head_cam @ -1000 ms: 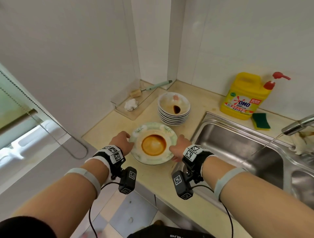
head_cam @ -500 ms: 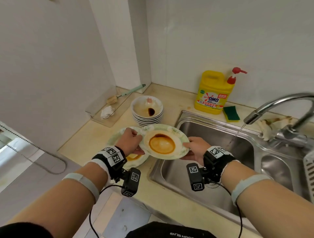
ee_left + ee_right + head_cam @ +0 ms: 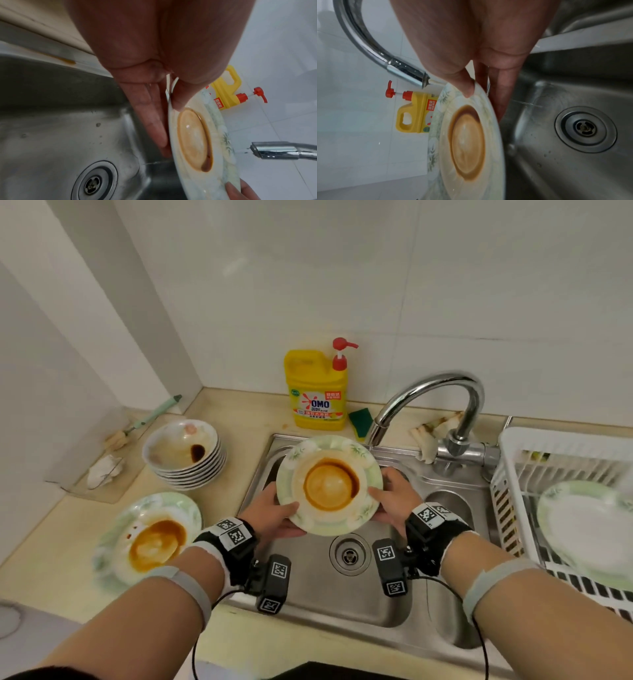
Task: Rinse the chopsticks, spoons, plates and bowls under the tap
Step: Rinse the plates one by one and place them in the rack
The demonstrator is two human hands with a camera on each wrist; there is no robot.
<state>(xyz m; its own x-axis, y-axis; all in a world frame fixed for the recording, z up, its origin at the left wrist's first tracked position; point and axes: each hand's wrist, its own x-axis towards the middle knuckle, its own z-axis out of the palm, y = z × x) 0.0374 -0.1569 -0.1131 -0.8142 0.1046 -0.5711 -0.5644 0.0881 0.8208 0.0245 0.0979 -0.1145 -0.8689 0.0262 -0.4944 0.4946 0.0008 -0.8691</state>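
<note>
Head view: your left hand (image 3: pixel 274 510) and right hand (image 3: pixel 394 501) each grip the rim of 1 sauce-stained plate (image 3: pixel 329 484) over the sink (image 3: pixel 308 604), below the tap (image 3: pixel 428 395). Rinsing barely begun; 1 clean plate (image 3: pixel 589 529) racked, another dirty plate (image 3: pixel 147 539) and stacked bowls (image 3: pixel 185 453) wait on the worktop (image 3: pixel 51 549); nothing blocks you

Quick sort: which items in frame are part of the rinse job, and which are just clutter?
In the job:
held plate, gripped by left hand and right hand
tap
sink
second dirty plate
bowl stack
rack holding a plate

Lying about:
detergent bottle
green sponge
brush
stained cloth
</note>
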